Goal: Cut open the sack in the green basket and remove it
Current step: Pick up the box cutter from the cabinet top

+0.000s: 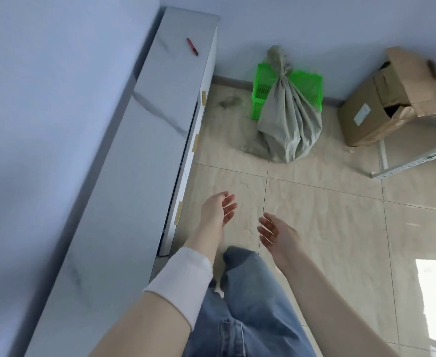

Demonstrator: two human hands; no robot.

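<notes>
A long white marble-patterned table [134, 150] runs up the frame's left. At upper centre, a grey-green woven sack [289, 124], tied at the neck, sits against a green plastic basket [307, 83]. Well below it, the 2 hands, left hand [216, 210] and right hand [278, 233], hang with fingers [229, 204] spread, holding nothing. A small red tool [192, 46] lies on the table, upper left.

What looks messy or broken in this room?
The cardboard box by the wall leans over, its flaps crumpled and torn. The tied sack sags in front of the green basket, and a dark smudge marks the floor beside it.
</notes>
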